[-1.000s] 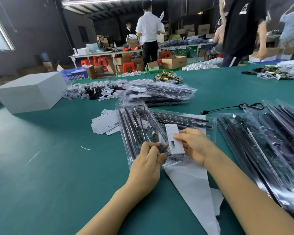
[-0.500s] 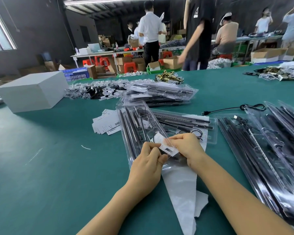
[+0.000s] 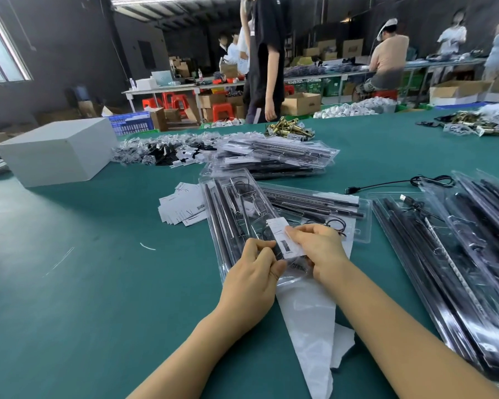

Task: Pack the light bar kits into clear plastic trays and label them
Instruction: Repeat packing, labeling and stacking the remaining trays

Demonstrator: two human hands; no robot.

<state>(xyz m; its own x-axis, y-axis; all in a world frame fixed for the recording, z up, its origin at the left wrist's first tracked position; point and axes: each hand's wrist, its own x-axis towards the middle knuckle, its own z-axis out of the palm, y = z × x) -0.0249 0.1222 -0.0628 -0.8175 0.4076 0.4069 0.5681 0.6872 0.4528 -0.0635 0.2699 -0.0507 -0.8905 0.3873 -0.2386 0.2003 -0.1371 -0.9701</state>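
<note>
A clear plastic tray [image 3: 231,214] with black light bars and cables lies on the green table in front of me. My right hand [image 3: 320,249] pinches a small white label [image 3: 284,239] flat against the tray's near end. My left hand [image 3: 254,269] has its fingers curled on the near edge of the same tray, beside the label. A second filled tray [image 3: 314,203] lies crosswise under and behind it. White backing paper [image 3: 308,318] lies under my right forearm.
A stack of filled trays [image 3: 271,156] sits further back, and more trays [image 3: 458,240] pile up at the right. Loose label cards [image 3: 182,205] lie left of the tray. A white box [image 3: 58,151] stands at far left. A black USB cable [image 3: 392,184] lies right. People stand behind the table.
The label went from held upright above the tray to lying down on the tray's near end under my right fingers. A person in black walked left behind the table.
</note>
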